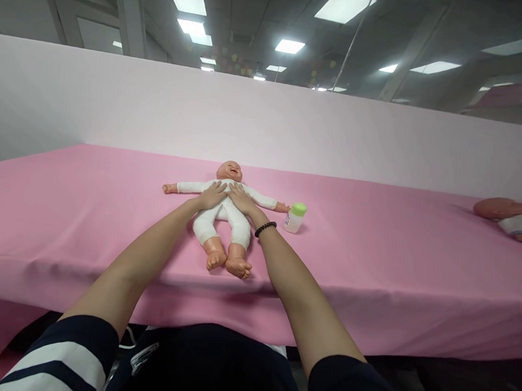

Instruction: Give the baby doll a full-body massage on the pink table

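Observation:
A baby doll [230, 212] in a white cloth body lies on its back, its head toward the wall and its feet toward me. Its arms are spread out to both sides. My left hand [211, 195] rests flat on the left of the doll's torso, fingers stretched out. On the other side of the torso lies my right hand [241, 199], also flat with the fingers extended. Both sets of fingertips point toward the doll's chest. A small translucent bottle [294, 219] with a green cap stands upright beside the doll's hand on the right.
A pink cloth [374, 245] covers the table, its front edge close to my body. Behind it runs a low white wall [292, 132] with glass above. At the far right edge lies another doll [505, 211], partly out of view.

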